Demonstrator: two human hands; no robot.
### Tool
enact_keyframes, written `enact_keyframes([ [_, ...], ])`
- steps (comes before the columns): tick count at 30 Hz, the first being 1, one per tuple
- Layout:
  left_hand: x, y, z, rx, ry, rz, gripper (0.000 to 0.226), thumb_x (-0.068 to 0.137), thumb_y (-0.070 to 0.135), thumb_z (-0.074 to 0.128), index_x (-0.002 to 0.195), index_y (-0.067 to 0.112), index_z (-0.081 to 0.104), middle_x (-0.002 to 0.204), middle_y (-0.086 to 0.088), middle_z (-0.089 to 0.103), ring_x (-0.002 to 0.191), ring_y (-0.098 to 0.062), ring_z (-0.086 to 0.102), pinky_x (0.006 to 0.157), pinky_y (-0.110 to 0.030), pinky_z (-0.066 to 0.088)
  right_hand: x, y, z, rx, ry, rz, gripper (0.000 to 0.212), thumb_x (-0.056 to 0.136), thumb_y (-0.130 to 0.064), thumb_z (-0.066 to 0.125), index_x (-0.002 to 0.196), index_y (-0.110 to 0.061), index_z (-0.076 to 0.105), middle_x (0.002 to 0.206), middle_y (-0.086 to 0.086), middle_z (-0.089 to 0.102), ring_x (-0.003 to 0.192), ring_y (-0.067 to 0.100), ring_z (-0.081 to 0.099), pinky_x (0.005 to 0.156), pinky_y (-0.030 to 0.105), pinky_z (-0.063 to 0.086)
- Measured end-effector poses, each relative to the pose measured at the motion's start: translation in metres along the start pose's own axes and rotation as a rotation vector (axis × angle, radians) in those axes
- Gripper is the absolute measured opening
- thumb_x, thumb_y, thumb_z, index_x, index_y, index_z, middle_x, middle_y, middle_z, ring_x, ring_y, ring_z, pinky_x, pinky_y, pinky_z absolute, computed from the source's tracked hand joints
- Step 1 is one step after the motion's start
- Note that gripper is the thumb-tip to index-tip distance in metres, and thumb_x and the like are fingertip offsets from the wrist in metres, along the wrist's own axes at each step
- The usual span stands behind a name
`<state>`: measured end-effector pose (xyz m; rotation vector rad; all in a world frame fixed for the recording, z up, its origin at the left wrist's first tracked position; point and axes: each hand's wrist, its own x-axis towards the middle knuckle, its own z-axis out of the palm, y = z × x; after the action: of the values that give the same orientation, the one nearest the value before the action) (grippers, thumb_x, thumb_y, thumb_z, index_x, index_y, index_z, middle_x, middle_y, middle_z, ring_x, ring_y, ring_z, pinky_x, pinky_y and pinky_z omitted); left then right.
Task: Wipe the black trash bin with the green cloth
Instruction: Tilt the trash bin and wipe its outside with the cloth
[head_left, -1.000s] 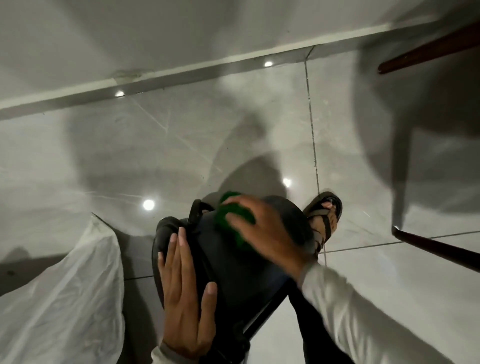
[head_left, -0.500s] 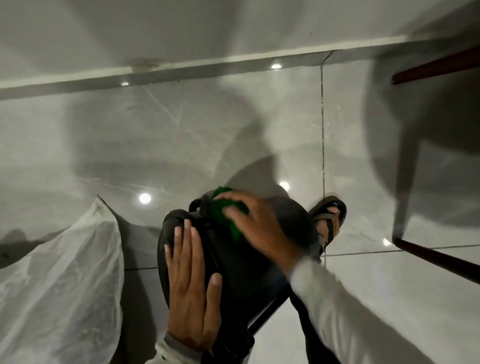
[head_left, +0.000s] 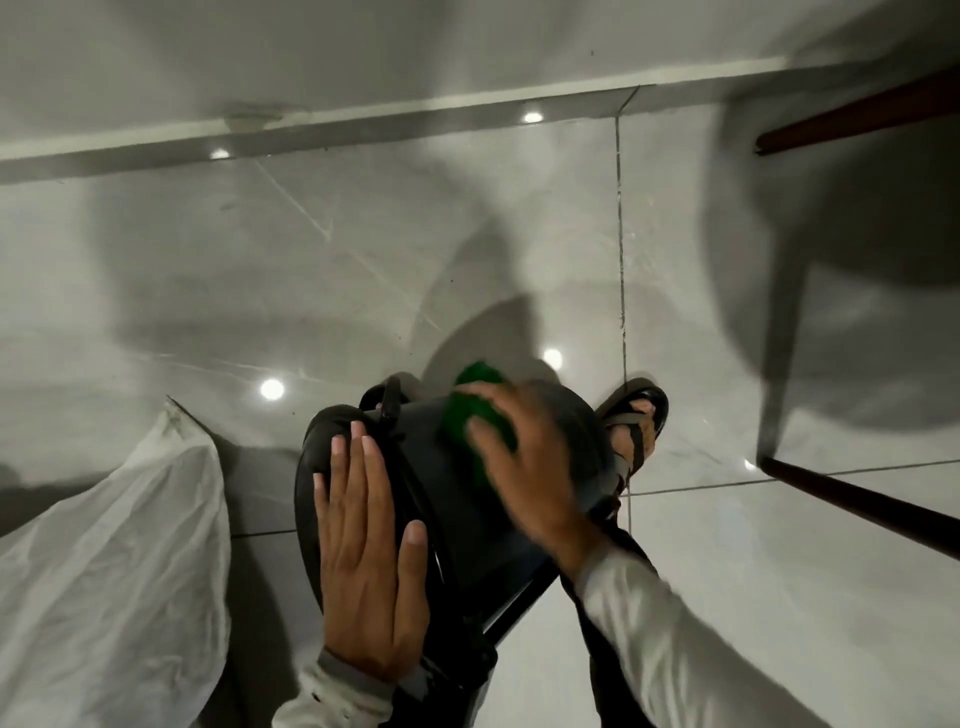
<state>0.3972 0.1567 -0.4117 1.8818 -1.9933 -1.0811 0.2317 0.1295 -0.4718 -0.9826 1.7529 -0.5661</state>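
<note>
The black trash bin (head_left: 457, 525) lies tilted on the grey tiled floor in the lower middle of the head view. My left hand (head_left: 369, 561) rests flat on its left side, fingers straight and together, holding nothing. My right hand (head_left: 524, 462) presses the green cloth (head_left: 475, 410) against the bin's upper far surface. Only the cloth's far part shows beyond my fingers. The hand is motion-blurred.
A white plastic bag (head_left: 109, 566) lies crumpled on the floor left of the bin. My sandalled foot (head_left: 636, 421) stands right behind the bin. Dark wooden furniture legs (head_left: 857, 506) reach in from the right. A wall skirting (head_left: 363, 117) runs across the far floor.
My right hand with the green cloth has slid slightly along the bin's upper surface. My left hand stays flat on the bin. The camera view has shifted a little.
</note>
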Motion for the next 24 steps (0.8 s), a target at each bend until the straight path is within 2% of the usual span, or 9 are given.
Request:
enact_keyframes([
  [3, 0.001, 0.004, -0.001, 0.017, -0.002, -0.008, 0.067, 0.109, 0.042, 0.022, 0.163, 0.002, 0.017, 0.175, -0.016, 0.019, 0.165, -0.031, 0.013, 0.129, -0.066, 0.015, -0.080, -0.004, 0.006, 0.103, -0.069, -0.158, 0.037, 0.107, -0.049, 0.048, 0.144, -0.049, 0.049, 0.155, -0.009, 0.050, 0.146, 0.018, 0.051, 0.119, 0.036, 0.045],
  [6, 0.005, 0.012, -0.001, 0.040, 0.000, 0.002, 0.063, 0.110, 0.048, 0.014, 0.164, 0.015, 0.018, 0.174, -0.016, 0.022, 0.164, -0.034, 0.016, 0.129, -0.068, 0.015, -0.074, 0.049, -0.024, 0.116, -0.019, 0.101, 0.041, 0.108, -0.033, 0.050, 0.149, -0.028, 0.051, 0.153, 0.005, 0.054, 0.145, 0.031, 0.053, 0.122, 0.049, 0.042],
  [9, 0.011, 0.022, 0.003, 0.059, -0.008, 0.029, 0.058, 0.110, 0.049, 0.015, 0.164, 0.029, 0.019, 0.173, -0.015, 0.023, 0.164, -0.033, 0.015, 0.132, -0.062, 0.010, 0.015, 0.086, -0.052, 0.016, 0.073, 0.397, 0.036, 0.106, -0.015, 0.056, 0.142, -0.010, 0.057, 0.138, 0.011, 0.066, 0.132, 0.039, 0.062, 0.114, 0.043, 0.047],
  [12, 0.015, 0.028, 0.006, 0.056, -0.001, 0.021, 0.060, 0.108, 0.045, 0.022, 0.165, 0.028, 0.015, 0.173, -0.013, 0.024, 0.165, -0.029, 0.015, 0.133, -0.058, 0.009, 0.089, 0.064, -0.037, -0.057, -0.171, 0.450, 0.040, 0.105, -0.032, 0.055, 0.143, -0.022, 0.061, 0.145, 0.011, 0.066, 0.134, 0.037, 0.061, 0.114, 0.041, 0.047],
  [15, 0.011, 0.028, 0.002, 0.023, 0.015, -0.055, 0.067, 0.101, 0.032, 0.030, 0.164, 0.012, 0.015, 0.173, -0.013, 0.024, 0.165, -0.027, 0.016, 0.132, -0.060, 0.013, 0.081, 0.015, -0.010, 0.104, -0.357, 0.265, 0.036, 0.095, -0.032, 0.062, 0.131, -0.034, 0.071, 0.141, -0.003, 0.071, 0.132, 0.021, 0.065, 0.116, 0.036, 0.048],
  [17, 0.013, 0.027, 0.001, -0.014, 0.029, -0.106, 0.068, 0.099, 0.028, 0.031, 0.162, 0.005, 0.018, 0.173, -0.012, 0.024, 0.165, -0.025, 0.016, 0.131, -0.061, 0.014, 0.026, -0.009, -0.011, 0.211, -0.287, 0.075, 0.036, 0.088, -0.032, 0.065, 0.122, -0.039, 0.071, 0.135, -0.011, 0.071, 0.127, 0.010, 0.066, 0.112, 0.028, 0.050],
  [20, 0.015, 0.030, 0.002, -0.019, 0.031, -0.100, 0.065, 0.101, 0.029, 0.031, 0.162, 0.012, 0.019, 0.173, -0.011, 0.025, 0.165, -0.026, 0.015, 0.131, -0.063, 0.012, -0.064, 0.004, -0.029, 0.227, -0.157, -0.125, 0.041, 0.097, -0.040, 0.067, 0.135, -0.045, 0.055, 0.146, -0.007, 0.056, 0.139, 0.018, 0.056, 0.117, 0.029, 0.045],
  [22, 0.023, 0.041, 0.003, 0.001, 0.003, -0.064, 0.060, 0.102, 0.029, 0.031, 0.161, 0.021, 0.025, 0.174, -0.009, 0.024, 0.165, -0.026, 0.013, 0.132, -0.061, 0.009, -0.079, 0.036, -0.049, 0.178, -0.048, -0.014, 0.046, 0.099, -0.037, 0.065, 0.140, -0.046, 0.047, 0.148, 0.000, 0.052, 0.143, 0.018, 0.052, 0.121, 0.035, 0.042],
  [24, 0.025, 0.045, 0.004, -0.013, -0.010, -0.052, 0.053, 0.102, 0.030, 0.033, 0.154, 0.031, 0.040, 0.174, -0.008, 0.025, 0.165, -0.025, 0.013, 0.133, -0.060, 0.008, -0.059, 0.064, -0.052, 0.186, 0.084, 0.227, 0.044, 0.101, -0.023, 0.065, 0.140, -0.035, 0.048, 0.142, 0.007, 0.058, 0.133, 0.022, 0.059, 0.115, 0.036, 0.049],
])
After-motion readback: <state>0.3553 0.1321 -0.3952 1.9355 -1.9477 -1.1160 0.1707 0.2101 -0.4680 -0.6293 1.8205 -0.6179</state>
